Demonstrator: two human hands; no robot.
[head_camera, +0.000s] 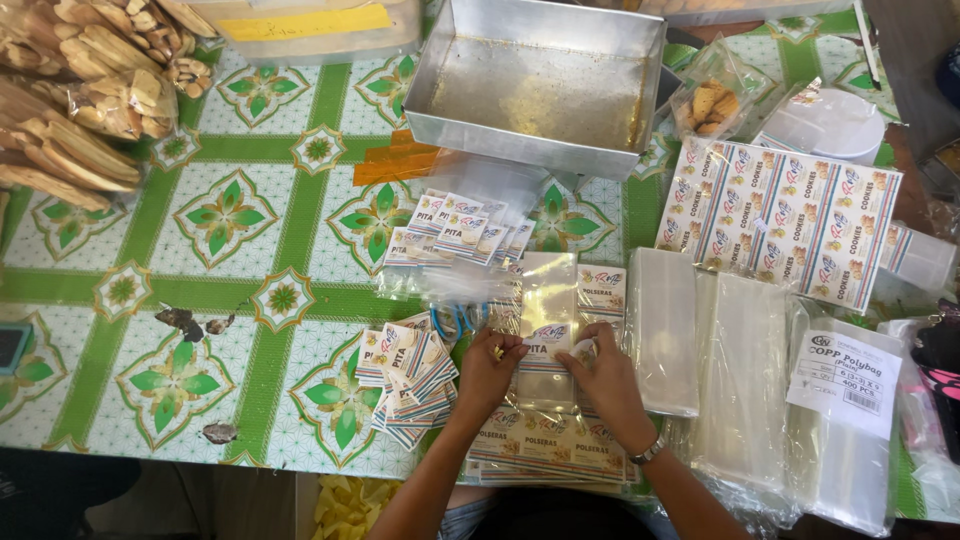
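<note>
We see a tabletop (250, 150) patterned in green, white and gold floral tiles, a plain silver tray (535, 90), blue-handled scissors (458, 320), clear bags (745, 390), and white label sheets (780, 220) with red-and-blue print.

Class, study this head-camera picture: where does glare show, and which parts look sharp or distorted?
Head view: glare streaks the clear plastic bags and the steel tray; both hands, left and right, are sharp; table edges bow slightly towards the corners.
</note>
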